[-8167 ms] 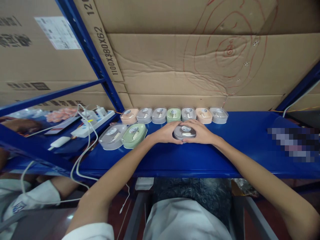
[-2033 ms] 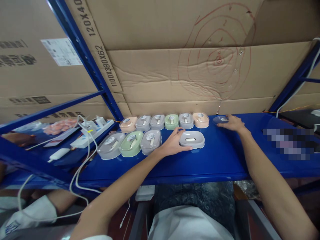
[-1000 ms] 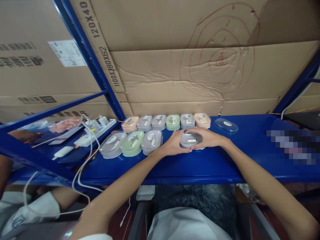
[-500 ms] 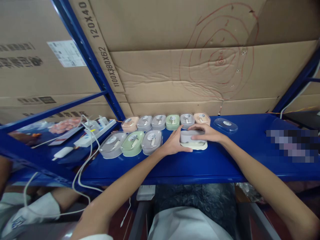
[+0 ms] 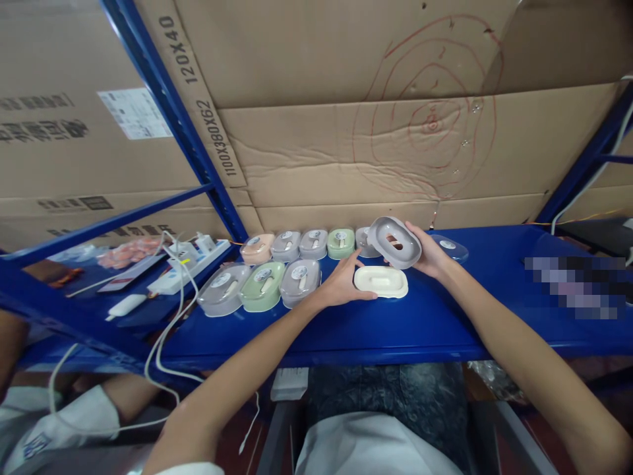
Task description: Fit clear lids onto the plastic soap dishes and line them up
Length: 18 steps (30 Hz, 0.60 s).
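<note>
**A:** Blue steel shelving is noted as the work surface; flattened cardboard sheets, one scrawled with red rings, are stacked behind it. What is held?

**B:** A grey slotted tray is gripped by the right hand, fingers closed on its far edge; it is lifted clear and tilted toward the camera. A cream base dish is left flat on the shelf just below it, steadied at its left end by the left hand, thumb and fingers closed against the rim.

**A:** Contents?

**B:** Nothing is seen in the cream dish. One oval slot is seen in the grey tray.

**A:** Other containers?

**B:** A back row of lidded boxes is recorded in peach, grey and green; three more, the front row, lie nearer, two grey and one green. A pale piece is visible under each clear lid. A loose clear lid lies just right of the right hand.

**A:** Surroundings?

**B:** A white power strip and cables are noted on the left shelf. Another person's sleeve is seen lower left.
</note>
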### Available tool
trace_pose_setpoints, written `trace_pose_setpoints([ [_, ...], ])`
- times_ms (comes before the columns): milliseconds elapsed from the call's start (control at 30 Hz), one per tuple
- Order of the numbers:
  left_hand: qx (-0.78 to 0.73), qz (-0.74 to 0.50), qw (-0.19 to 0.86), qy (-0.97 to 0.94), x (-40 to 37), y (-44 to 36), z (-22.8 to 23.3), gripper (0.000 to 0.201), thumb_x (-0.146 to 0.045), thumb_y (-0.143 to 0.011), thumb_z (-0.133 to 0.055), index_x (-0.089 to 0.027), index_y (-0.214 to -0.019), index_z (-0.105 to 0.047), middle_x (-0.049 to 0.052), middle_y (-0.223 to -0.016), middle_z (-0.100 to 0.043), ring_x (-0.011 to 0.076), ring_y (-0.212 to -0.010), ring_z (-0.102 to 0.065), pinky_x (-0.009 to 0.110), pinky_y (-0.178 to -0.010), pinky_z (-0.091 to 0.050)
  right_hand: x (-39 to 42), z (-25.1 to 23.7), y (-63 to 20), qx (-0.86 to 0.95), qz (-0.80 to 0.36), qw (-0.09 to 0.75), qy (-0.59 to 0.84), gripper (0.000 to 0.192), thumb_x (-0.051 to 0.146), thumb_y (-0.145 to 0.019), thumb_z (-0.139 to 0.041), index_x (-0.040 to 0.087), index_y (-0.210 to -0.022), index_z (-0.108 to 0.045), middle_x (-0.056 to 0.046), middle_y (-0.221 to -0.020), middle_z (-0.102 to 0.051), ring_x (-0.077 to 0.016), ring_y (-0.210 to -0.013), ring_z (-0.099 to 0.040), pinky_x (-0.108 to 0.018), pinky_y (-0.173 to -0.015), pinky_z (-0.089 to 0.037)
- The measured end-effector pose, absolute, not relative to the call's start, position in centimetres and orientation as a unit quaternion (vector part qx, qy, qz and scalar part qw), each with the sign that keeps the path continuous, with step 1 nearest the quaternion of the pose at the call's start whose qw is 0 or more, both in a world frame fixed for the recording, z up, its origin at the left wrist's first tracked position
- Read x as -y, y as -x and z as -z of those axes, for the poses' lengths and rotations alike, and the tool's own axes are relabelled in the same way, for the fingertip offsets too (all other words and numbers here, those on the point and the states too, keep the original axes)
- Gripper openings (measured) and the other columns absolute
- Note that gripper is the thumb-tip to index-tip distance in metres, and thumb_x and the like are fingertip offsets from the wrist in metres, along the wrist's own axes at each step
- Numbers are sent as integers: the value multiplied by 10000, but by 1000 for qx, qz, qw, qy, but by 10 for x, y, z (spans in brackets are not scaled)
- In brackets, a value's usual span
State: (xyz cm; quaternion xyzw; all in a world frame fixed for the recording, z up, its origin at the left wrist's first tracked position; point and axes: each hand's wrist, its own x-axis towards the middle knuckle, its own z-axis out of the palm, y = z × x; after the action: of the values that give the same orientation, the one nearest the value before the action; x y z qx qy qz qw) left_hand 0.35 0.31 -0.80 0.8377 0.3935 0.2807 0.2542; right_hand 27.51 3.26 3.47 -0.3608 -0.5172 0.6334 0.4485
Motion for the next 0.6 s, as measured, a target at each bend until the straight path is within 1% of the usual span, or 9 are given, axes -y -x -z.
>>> trace_pose_setpoints([
  [133,-403,-278,246,-837,2,-7,4,1281,-669,-685,-948,-250,-1704,-294,152,-1430,-619,450,-1457,-489,647,-1254,-346,-36,-35,-280,553,-618,430,357,639,774,-993,-451,260,-1263,-716,-111,-1232,-826,-377,-1063,-801,-605,-978,-632],
  [233,-399,-282,246,-837,3,-8,6,1266,-663,-712,-931,-251,-1712,-272,157,-1420,-618,449,-1437,-497,661,-1234,-364,-37,-37,-286,582,-599,412,365,687,811,-985,-444,255,-1273,-728,-119,-1259,-821,-386,-1118,-790,-605,-996,-629],
  [333,-401,-272,247,-839,2,-7,9,1270,-675,-711,-923,-239,-1711,-273,175,-1477,-583,461,-1477,-455,665,-1250,-348,-36,-38,-291,591,-592,400,374,683,804,-992,-462,248,-1274,-740,-124,-1281,-818,-384,-1142,-786,-595,-1019,-625],
  [400,-403,-268,247,-839,2,-6,10,1266,-688,-709,-919,-240,-1708,-282,180,-1512,-561,466,-1504,-428,667,-1261,-336,-37,-37,-294,598,-577,398,390,662,791,-980,-527,253,-1303,-737,-119,-1277,-821,-375,-1133,-790,-564,-1008,-633],
  [467,-402,-267,249,-840,2,-6,10,1260,-684,-703,-922,-241,-1702,-293,179,-1504,-568,464,-1499,-433,670,-1257,-343,-38,-34,-296,607,-557,393,408,645,773,-935,-642,256,-1309,-740,-116,-1257,-827,-365,-1119,-791,-518,-973,-644],
  [533,-402,-269,249,-839,3,-6,9,1248,-657,-702,-929,-232,-1695,-304,180,-1474,-584,456,-1470,-462,671,-1242,-364,-39,-31,-297,619,-546,387,412,656,751,-855,-769,244,-1270,-761,-119,-1230,-832,-353,-1109,-786,-472,-945,-643],
  [600,-405,-268,247,-838,4,-7,7,1233,-628,-703,-933,-213,-1687,-316,180,-1446,-598,444,-1436,-491,663,-1226,-388,-39,-29,-297,634,-541,379,402,685,749,-782,-841,221,-1214,-789,-128,-1195,-835,-340,-1097,-780,-442,-937,-631],
])
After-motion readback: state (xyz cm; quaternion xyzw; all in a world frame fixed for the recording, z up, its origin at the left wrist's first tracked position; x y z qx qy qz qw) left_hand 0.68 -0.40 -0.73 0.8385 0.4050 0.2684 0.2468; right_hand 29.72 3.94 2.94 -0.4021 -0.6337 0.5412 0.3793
